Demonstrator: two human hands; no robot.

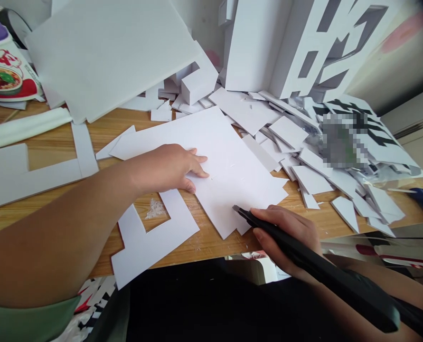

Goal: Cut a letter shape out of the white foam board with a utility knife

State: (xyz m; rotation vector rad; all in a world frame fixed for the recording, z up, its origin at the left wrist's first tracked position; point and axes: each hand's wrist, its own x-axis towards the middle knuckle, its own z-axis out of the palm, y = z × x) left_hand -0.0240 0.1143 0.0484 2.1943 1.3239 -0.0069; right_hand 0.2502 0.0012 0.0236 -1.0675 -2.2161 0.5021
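Observation:
My left hand [172,166] lies on a white foam-board sheet [229,161] on the wooden table [58,152], fingers curled and pressing down on the sheet's left part. My right hand [286,232] grips a long black utility knife [304,259], and the blade tip touches the sheet near its front edge. A white angular cut-out piece [150,242] rests near the table's front edge, below my left hand.
Several white offcuts [304,156] pile up at the right. A large white board [108,52] leans at the back left, and tall cut-out letter shapes [314,42] stand at the back right. White strips [29,175] lie at left. A printed package [4,76] sits far left.

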